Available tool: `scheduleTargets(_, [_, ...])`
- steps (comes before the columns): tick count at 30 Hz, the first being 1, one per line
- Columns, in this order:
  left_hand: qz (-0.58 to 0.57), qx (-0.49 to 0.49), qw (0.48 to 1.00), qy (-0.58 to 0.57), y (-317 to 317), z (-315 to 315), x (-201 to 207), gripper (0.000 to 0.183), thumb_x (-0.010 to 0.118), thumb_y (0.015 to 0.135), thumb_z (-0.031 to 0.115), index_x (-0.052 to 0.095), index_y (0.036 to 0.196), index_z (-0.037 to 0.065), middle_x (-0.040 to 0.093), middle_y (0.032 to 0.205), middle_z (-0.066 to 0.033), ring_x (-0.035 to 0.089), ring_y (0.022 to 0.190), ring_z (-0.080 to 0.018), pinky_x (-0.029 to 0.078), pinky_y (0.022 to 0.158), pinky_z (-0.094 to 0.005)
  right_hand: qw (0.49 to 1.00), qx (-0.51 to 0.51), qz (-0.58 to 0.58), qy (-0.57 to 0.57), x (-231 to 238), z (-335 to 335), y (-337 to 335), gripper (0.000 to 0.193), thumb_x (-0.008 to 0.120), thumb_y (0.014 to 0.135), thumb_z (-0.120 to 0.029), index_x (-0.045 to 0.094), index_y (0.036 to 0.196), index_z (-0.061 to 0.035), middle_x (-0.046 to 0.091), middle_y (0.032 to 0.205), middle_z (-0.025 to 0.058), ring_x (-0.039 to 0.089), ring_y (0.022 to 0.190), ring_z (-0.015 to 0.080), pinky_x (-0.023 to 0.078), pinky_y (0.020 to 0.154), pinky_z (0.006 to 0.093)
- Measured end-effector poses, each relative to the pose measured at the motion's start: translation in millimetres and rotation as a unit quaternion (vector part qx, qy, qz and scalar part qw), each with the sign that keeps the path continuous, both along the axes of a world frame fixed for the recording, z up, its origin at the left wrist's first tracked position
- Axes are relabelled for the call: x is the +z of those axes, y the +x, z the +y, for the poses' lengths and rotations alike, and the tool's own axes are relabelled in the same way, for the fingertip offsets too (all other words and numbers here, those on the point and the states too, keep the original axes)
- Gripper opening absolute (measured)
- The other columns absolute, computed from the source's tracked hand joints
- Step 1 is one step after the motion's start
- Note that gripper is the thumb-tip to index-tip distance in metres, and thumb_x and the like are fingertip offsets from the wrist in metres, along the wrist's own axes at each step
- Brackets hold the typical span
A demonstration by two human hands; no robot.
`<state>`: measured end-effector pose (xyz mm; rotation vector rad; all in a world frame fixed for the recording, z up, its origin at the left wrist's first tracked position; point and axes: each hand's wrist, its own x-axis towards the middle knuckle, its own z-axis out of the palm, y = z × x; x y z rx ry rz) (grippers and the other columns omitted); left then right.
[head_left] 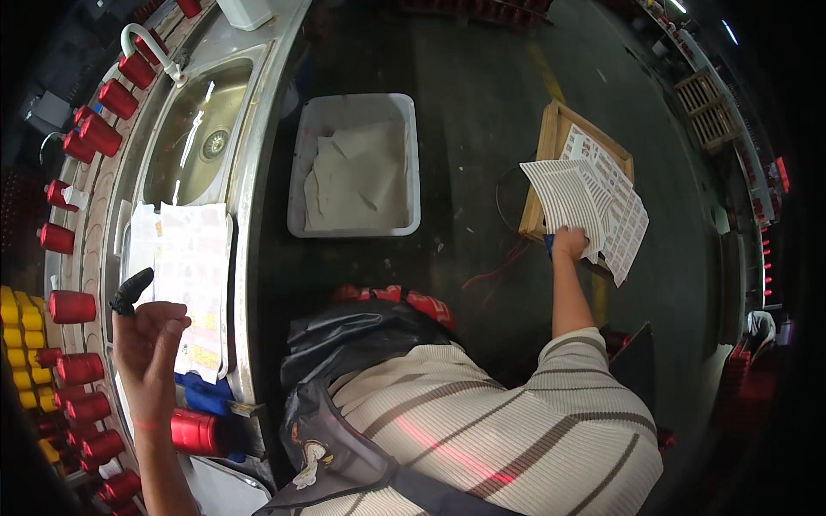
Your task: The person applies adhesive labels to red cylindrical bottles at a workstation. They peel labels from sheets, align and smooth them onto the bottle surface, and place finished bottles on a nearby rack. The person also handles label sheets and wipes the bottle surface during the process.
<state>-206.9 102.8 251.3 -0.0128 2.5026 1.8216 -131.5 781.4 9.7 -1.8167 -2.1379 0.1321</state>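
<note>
At the right, my right hand (570, 243) is closed on the near edge of a striped paper sheet (559, 193). That sheet overlaps several printed sheets (628, 228) with rows of small patterns. They lie in and over the side of a shallow wooden box (551, 138). My left hand (153, 344) is raised at the left, with a black cover on one finger. Its fingers are partly bent and apart, with nothing seen in them. Beyond it, a printed translucent sheet (185, 275) lies on a tray (229, 284) beside the sink.
A metal sink (172, 185) with a white tap (138, 34) is built into the left counter. Red cups (73, 307) line a conveyor beyond it, near yellow ones (19, 335). On the floor ahead, a white tub (413, 172) holds pale sheets (357, 176). Wooden pallets (705, 107) stand far right.
</note>
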Motion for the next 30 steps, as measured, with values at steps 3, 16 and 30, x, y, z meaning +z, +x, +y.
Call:
scheduleTargets(3, [-0.018, 0.010, 1.000, -0.016, -2.3, 3.0, 0.0, 0.052, 0.060, 0.090, 0.002, 0.046, 0.139, 0.000, 0.065, 0.091, -0.0061, 0.062, 0.085, -0.0132, 0.051, 0.083, -0.0275, 0.988, -0.145, 0.039, -0.030, -5.2, 44.4, 38.2, 0.052, 0.060, 0.085, -0.030, 0.054, 0.125, 0.0024, 0.055, 0.121, 0.0311, 0.063, 0.105, 0.0466, 0.053, 0.089, 0.0536])
scheduleTargets(16, [-0.063, 0.034, 0.997, -0.027, -16.2, -7.0, -11.8, 0.049, 0.063, 0.091, 0.006, 0.048, 0.138, 0.000, 0.067, 0.093, -0.0079, 0.064, 0.085, -0.0143, 0.052, 0.082, -0.0284, 0.982, -0.157, 0.002, -0.102, -29.1, 126.0, 63.0, 0.052, 0.058, 0.085, -0.040, 0.068, 0.110, 0.0044, 0.067, 0.114, 0.0245, 0.064, 0.106, 0.0403, 0.051, 0.090, 0.0528])
scheduleTargets(30, [-0.110, 0.090, 0.989, -0.031, -19.9, -6.4, -19.6, 0.051, 0.058, 0.090, 0.004, 0.047, 0.139, 0.000, 0.066, 0.095, -0.0091, 0.063, 0.087, -0.0153, 0.051, 0.082, -0.0289, 0.965, 0.160, -0.208, -0.013, 8.2, 20.2, -31.2, 0.079, 0.072, 0.074, -0.062, 0.054, 0.128, -0.0080, 0.045, 0.128, 0.0249, 0.062, 0.104, 0.0449, 0.051, 0.088, 0.0532])
